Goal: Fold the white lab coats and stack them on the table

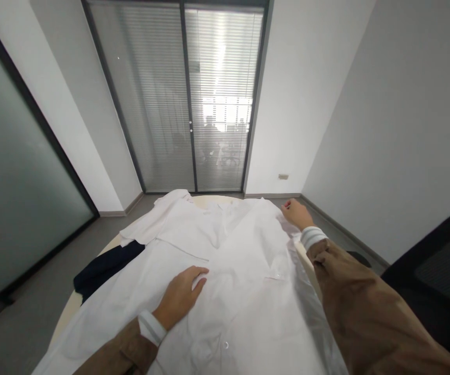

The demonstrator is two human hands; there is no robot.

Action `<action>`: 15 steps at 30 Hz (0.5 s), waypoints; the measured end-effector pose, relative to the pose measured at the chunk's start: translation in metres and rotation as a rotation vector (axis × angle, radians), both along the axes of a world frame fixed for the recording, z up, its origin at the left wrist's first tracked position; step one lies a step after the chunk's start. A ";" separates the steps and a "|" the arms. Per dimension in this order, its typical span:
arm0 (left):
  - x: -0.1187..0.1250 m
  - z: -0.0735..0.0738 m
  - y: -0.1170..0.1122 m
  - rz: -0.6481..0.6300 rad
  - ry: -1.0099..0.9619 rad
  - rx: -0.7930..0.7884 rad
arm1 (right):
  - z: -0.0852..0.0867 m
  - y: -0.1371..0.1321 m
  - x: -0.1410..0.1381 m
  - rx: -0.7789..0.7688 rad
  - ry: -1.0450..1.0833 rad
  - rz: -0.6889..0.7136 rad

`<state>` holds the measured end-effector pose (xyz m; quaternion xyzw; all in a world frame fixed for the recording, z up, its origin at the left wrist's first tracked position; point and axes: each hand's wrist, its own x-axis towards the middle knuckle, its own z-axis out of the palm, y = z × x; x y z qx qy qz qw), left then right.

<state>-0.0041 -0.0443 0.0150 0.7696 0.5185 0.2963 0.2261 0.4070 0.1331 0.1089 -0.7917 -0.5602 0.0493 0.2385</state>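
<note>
A white lab coat (244, 291) lies spread out front side up, its collar toward the far edge of the table, with a chest pocket and a button showing. My left hand (182, 294) rests flat on the coat's front, left of the middle, thumb and fingers apart. At the coat's far right shoulder is my right hand (298, 213), fingers curled in a pinch against the edge of the cloth. The fabric between those fingertips is mostly hidden. One short sleeve (142, 229) reaches out to the far left.
Beneath the coat is a pale round-edged table (66, 315). Dark navy cloth (110, 268) lies at its left side, partly under the coat. A black mesh chair (444, 265) stands at the right. Glass doors with blinds (162, 104) are beyond the table.
</note>
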 end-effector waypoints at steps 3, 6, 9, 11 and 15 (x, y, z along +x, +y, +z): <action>0.000 -0.001 -0.002 -0.011 0.006 0.009 | 0.007 -0.041 -0.002 -0.032 -0.097 -0.024; -0.001 -0.001 -0.004 -0.026 -0.003 0.013 | -0.003 -0.089 -0.006 -0.222 -0.082 0.124; 0.000 -0.001 -0.005 -0.022 -0.003 0.011 | -0.024 -0.130 -0.013 -0.433 0.001 0.286; 0.000 -0.001 -0.007 -0.010 0.005 0.005 | -0.038 -0.149 -0.019 -0.494 0.038 0.313; 0.000 0.000 -0.008 0.002 0.004 -0.003 | -0.058 -0.165 -0.030 -0.435 0.075 0.267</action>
